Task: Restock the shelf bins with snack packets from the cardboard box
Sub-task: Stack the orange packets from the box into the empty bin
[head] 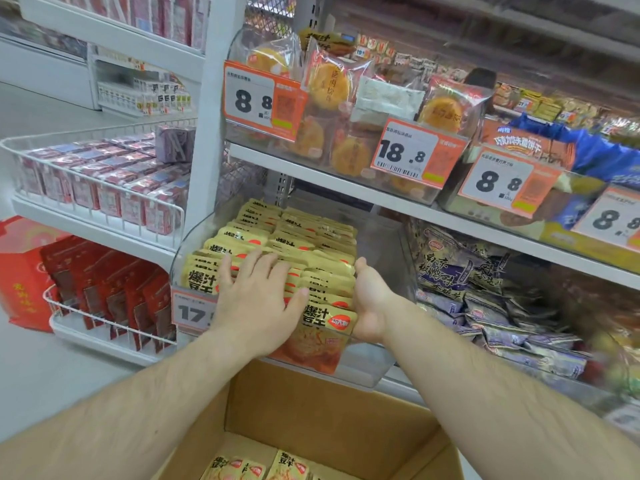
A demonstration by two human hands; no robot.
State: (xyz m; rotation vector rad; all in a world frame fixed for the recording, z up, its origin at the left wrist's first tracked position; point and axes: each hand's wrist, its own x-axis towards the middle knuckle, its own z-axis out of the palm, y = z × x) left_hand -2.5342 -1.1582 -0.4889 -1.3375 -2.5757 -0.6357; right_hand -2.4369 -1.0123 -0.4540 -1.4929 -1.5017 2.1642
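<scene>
At the left edge of the frame sit wire baskets (93,188) of red packets. Just left of centre, the left hand (258,299) lies flat with fingers spread, pressing on the yellow snack packets (304,244) standing in rows in the clear shelf bin (367,368). Right of centre, the right hand (369,299) grasps the row's right side. The cardboard box (332,410) at bottom centre holds more packets. The bin looks full — pushing harder could buckle a row or tip front packets out over the lip.
</scene>
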